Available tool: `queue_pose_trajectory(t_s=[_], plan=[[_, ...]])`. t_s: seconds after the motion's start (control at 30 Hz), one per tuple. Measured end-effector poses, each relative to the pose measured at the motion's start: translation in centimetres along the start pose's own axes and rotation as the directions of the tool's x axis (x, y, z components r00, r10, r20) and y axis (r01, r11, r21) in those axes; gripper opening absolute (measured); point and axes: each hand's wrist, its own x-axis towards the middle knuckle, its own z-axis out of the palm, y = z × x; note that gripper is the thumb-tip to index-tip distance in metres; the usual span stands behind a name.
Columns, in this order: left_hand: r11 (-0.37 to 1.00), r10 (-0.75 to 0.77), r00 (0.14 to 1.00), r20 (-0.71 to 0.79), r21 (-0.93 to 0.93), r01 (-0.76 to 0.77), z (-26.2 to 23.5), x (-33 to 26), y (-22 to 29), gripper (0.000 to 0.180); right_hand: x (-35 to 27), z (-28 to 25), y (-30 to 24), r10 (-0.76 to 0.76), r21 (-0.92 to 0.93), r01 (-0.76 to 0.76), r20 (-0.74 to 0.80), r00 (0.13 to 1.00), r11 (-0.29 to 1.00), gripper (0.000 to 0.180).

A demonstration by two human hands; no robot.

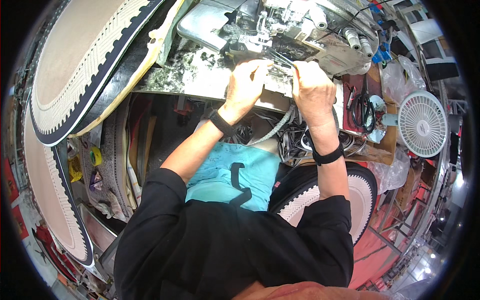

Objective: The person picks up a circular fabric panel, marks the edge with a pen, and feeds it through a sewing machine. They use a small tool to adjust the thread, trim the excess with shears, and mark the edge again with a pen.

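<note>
Thin tool slanting up-left, in right hand

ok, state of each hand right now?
Left hand: curled; can't tell if holding anything.
Right hand: closed, apparently on a slim grey tool.

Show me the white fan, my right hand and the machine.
White fan (423, 127): head view, centre of its round grille.
Right hand (315, 89): head view, back of the hand.
Machine (301, 33): head view, its metal body.
</note>
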Motion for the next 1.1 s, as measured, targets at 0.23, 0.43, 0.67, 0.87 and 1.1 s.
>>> queue_pose_trajectory(t_s=[0.23,0.43,0.67,0.87,1.1], plan=[[1.0,-0.008,1.0,0.012,0.002,0.008,-0.1,-0.1,0.5,0.023,0.2,0.3,0.2,-0.052,-0.13,0.055,0.031,0.998,0.99,0.013],[0.989,-0.004,0.989,-0.145,-0.145,-0.018,-0.6,-0.7,-0.1,0.021,-0.6,-1.0,-0.3,0.22,0.457,-0.244,0.106,0.97,0.855,0.004],[0.992,0.052,0.996,-0.073,-0.115,-0.06,-0.9,-0.3,1.8,0.019,-2.0,-2.1,0.1,0.293,0.738,-0.53,0.442,0.848,0.418,0.005],[0.864,0.122,0.993,-0.003,-0.492,-0.108,-0.9,-0.3,3.8,0.012,-2.8,-3.4,1.9,0.424,0.81,-0.383,0.187,0.886,0.444,0.008],[0.859,0.006,0.964,0.265,-0.496,0.131,-0.9,-0.2,5.7,0.018,1.1,0.0,19.6,0.702,0.383,-0.589,-0.411,0.581,0.712,0.04]])
